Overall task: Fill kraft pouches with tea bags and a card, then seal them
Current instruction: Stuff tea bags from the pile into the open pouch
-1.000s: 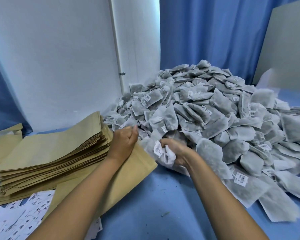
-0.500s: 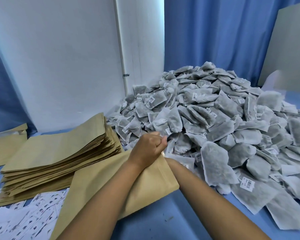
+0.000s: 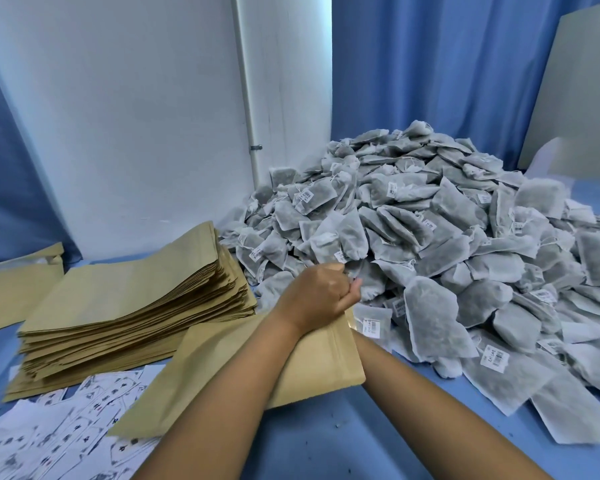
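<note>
The left hand (image 3: 321, 294) was closed in a grip at the mouth of one kraft pouch (image 3: 229, 372), pinching the upper lip near the zip strip, which probably served to keep the opening lifted and spread. This pouch lay flat near the middle of the desk (image 3: 378, 441), its mouth turned toward the tea bag pile (image 3: 430, 237) so that bags needed only a short transfer. The right forearm passed under the left wrist and ran into the pouch opening; the right hand itself was hidden, so whether its grip was open or closed on tea bags cannot be told. Judged from this arrangement, the step in hand was loading tea bags into the pouch.

The pile occupied the rear right part of the desk, touching the pouch mouth at its near edge. A stack of empty pouches (image 3: 129, 306) sat toward the left edge, just beside the working pouch, within reach for the next cycle. Printed cards (image 3: 49, 441) were spread at the front left corner, partly under the working pouch. A further pouch (image 3: 18, 292) lay at the far left edge. The working pouch was not yet sealed.
</note>
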Tool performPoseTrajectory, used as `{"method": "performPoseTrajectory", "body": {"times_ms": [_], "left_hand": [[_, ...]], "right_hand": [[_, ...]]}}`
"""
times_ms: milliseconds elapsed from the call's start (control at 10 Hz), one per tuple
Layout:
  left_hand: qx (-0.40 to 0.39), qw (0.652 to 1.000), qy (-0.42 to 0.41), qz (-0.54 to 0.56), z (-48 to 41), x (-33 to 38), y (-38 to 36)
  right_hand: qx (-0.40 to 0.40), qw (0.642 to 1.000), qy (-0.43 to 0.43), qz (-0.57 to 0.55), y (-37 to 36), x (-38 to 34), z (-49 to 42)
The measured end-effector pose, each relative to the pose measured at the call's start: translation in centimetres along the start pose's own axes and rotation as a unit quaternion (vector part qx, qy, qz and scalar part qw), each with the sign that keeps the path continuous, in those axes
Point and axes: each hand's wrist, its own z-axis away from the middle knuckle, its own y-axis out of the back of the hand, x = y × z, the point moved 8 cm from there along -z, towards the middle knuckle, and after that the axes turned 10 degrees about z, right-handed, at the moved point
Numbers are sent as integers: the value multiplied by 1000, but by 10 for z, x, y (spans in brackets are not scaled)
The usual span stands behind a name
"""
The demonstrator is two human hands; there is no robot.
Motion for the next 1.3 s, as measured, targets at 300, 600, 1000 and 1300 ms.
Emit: {"method": "performPoseTrajectory", "body": {"times_ms": [300,600,1000,1300], "left_hand": [[56,998,20,-16,-5,-4,21],[-28,996,-20,-84,-16,1,16],[-111,988,-36,-98,-17,1,19],[129,967,205,74,-7,-45,27]], "right_hand": [[70,734,314,598,33,-72,-30],[242,492,280,788,111,-80,-51],[-46,446,258,856,79,-2,-92],[-79,994,76,23,56,-72,-53]]}}
